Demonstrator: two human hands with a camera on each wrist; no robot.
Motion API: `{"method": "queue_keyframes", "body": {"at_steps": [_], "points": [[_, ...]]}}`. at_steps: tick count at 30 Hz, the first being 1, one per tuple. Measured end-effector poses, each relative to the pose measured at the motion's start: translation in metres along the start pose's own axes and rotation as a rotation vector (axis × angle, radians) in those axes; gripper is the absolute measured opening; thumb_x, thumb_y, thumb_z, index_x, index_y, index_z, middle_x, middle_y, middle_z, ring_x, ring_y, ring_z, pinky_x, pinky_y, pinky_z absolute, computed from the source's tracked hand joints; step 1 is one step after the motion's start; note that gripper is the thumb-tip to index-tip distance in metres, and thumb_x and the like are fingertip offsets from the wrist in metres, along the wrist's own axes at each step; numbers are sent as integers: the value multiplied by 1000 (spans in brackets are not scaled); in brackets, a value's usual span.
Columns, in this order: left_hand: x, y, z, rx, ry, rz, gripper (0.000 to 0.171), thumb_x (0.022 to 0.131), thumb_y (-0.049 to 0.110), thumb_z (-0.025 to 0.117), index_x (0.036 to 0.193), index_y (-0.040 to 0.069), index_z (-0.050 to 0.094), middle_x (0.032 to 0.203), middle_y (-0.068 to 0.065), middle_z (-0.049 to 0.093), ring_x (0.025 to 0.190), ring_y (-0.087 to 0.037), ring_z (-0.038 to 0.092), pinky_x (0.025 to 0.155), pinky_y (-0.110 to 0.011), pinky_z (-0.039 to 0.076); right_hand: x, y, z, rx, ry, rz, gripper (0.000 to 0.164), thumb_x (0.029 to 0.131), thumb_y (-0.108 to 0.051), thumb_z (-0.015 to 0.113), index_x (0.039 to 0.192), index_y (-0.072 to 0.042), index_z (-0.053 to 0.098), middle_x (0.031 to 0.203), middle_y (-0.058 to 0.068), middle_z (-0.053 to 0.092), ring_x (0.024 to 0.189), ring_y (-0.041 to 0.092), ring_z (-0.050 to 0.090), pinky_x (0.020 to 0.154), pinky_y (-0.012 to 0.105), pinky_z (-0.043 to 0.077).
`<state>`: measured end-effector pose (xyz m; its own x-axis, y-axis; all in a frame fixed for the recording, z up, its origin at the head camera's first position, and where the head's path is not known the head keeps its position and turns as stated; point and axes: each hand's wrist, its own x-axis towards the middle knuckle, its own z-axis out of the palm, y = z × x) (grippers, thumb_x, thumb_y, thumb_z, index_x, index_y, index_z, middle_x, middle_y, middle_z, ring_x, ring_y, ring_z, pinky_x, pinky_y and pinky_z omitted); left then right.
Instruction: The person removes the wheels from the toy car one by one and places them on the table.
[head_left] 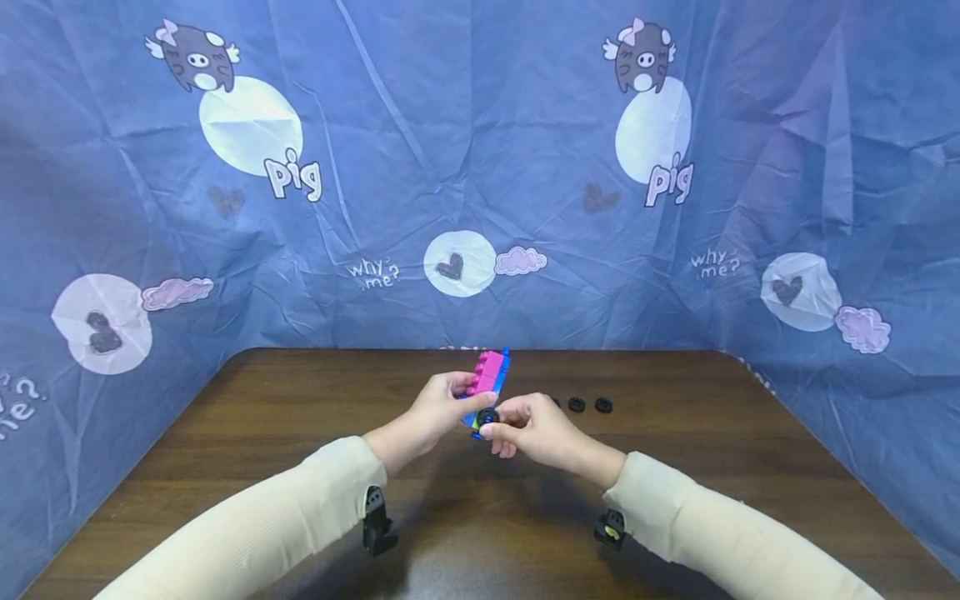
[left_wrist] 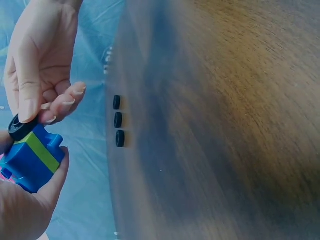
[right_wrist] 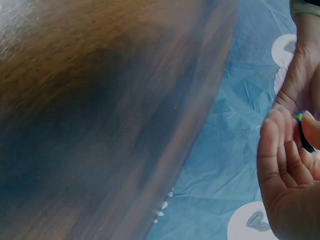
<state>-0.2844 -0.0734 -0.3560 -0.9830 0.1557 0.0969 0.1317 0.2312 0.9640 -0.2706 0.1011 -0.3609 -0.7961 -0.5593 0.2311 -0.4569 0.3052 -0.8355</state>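
My left hand (head_left: 433,414) grips a toy vehicle built of bricks, with a pink brick block (head_left: 486,372) on top and a blue body (left_wrist: 31,165). A lime-green strip (left_wrist: 43,152) runs across the blue part in the left wrist view. Between thumb and fingers, my right hand (head_left: 542,432) pinches a black toy wheel (head_left: 487,417) against the side of the vehicle. From the right wrist, only a thin dark edge of the wheel (right_wrist: 305,140) shows past the thumb; the vehicle is mostly hidden there.
Several loose black wheels lie in a row on the wooden table beyond my right hand, among them one wheel (head_left: 603,405) at the right end. Behind the brown tabletop (head_left: 300,383) hangs a blue printed cloth (head_left: 480,150). Both sleeves carry a black wrist device (head_left: 377,521).
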Motion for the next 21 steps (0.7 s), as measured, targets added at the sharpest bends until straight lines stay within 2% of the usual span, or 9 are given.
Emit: {"method": "queue_keyframes", "body": {"at_steps": [6, 10, 12, 14, 17, 21], "points": [[-1, 5, -2, 10, -18, 37, 37, 87, 11, 71, 117, -10, 62, 105, -20, 70, 84, -14, 64, 83, -34, 55, -1, -1, 4, -38, 51, -28, 20, 90, -16, 69, 83, 3, 70, 71, 15, 70, 60, 19, 65, 60, 44, 57], [-2, 5, -3, 8, -21, 35, 37, 89, 12, 69, 117, -10, 61, 106, -21, 70, 82, -13, 64, 81, -34, 56, -1, -1, 5, -97, 81, -53, 20, 90, -18, 69, 82, 1, 71, 70, 11, 71, 60, 15, 65, 58, 34, 57], [-2, 4, -4, -1, -11, 24, 38, 90, 13, 68, 119, -10, 60, 108, -22, 69, 84, -14, 64, 82, -36, 56, 0, -1, 5, -97, 67, -55, 21, 89, -18, 69, 82, 1, 71, 70, 11, 71, 60, 14, 65, 57, 29, 56], [-2, 2, -4, -12, 2, 13, 41, 90, 14, 68, 122, -9, 59, 110, -22, 69, 89, -16, 65, 86, -38, 56, 1, -1, 3, -62, 31, -41, 22, 90, -18, 69, 84, 3, 70, 71, 13, 71, 60, 17, 67, 57, 29, 57], [-3, 3, -3, -21, -7, 22, 42, 90, 14, 69, 124, -8, 59, 112, -22, 68, 96, -19, 64, 91, -39, 53, 0, 0, -1, 50, -17, 14, 23, 89, -15, 70, 90, 7, 68, 75, 19, 71, 61, 22, 68, 59, 35, 58], [-3, 7, -3, -47, -25, 21, 42, 90, 15, 68, 125, -5, 58, 114, -20, 67, 99, -19, 62, 92, -38, 52, 0, 1, -4, 161, 50, 82, 24, 85, -12, 74, 94, 8, 64, 77, 18, 70, 63, 21, 69, 64, 42, 59]]}}
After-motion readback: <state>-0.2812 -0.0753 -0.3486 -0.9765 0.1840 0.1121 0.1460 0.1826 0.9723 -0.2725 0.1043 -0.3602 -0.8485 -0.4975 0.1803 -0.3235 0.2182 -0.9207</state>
